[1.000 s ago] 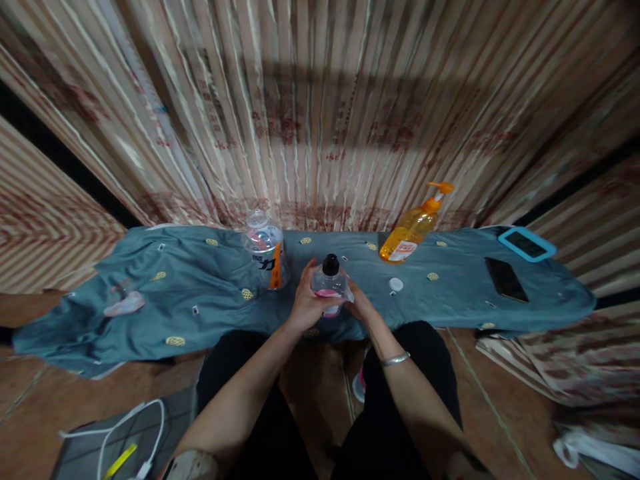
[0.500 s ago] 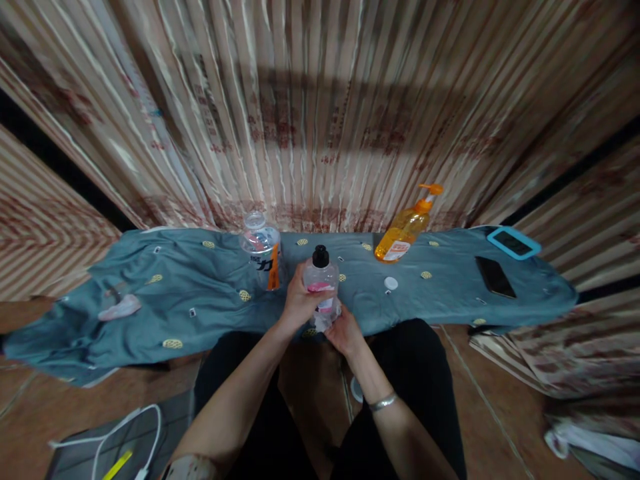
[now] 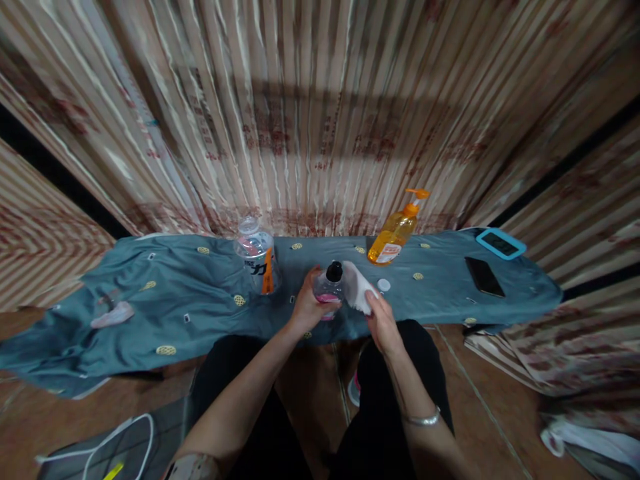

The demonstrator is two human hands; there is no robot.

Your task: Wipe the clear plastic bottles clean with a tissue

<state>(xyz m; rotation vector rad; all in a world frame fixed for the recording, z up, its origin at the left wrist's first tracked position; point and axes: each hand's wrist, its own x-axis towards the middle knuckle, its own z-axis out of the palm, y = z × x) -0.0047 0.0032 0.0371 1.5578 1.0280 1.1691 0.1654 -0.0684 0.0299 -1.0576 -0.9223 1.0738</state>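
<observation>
My left hand (image 3: pixel 306 312) is wrapped round a clear bottle (image 3: pixel 325 291) with a black cap and a pink label, tilted a little over the front of the cloth-covered surface. Pinched in my right hand (image 3: pixel 385 327) is a white tissue (image 3: pixel 360 291), its upper end close beside the bottle's cap; whether they touch I cannot tell. Just beyond the right hand lies a small white cap (image 3: pixel 383 285). To the left stands a larger clear plastic bottle (image 3: pixel 254 248) with an orange and black label, its mouth uncapped.
An orange pump bottle (image 3: pixel 393 241) stands at the back on a teal patterned cloth (image 3: pixel 200 293). At the right lie a black phone (image 3: pixel 484 276) and a blue-framed device (image 3: pixel 501 244). A crumpled, pale item (image 3: pixel 113 314) rests at the left. A pleated curtain (image 3: pixel 310 120) hangs behind.
My right hand has moved from under the bottle out to the right, bringing the tissue up beside the cap. The bottle, still in my left hand, has tilted and come slightly lower and rightward.
</observation>
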